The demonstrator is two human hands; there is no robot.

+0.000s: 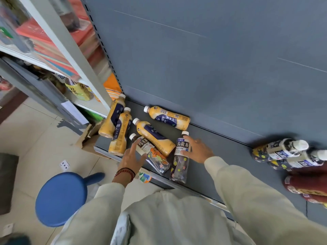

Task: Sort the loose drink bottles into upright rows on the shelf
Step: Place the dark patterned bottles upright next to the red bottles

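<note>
Several loose bottles lie on the dark grey shelf (221,144). Among them are yellow milk-tea bottles with white caps: one by the back panel (168,117), one in the middle (154,137), and two leaning at the left end (113,119) (120,132). Two dark oolong tea bottles lie near the front. My left hand (131,157) reaches with spread fingers to the left one (152,154) and touches its label. My right hand (198,149) grips the right one (181,158) at its label.
At the right end of the shelf stand upright tea bottles (283,150) and dark red bottles (306,188). A blue stool (61,198) stands on the tiled floor at the left. A white shelf unit (58,50) with goods and a torn cardboard box (90,135) lie further left.
</note>
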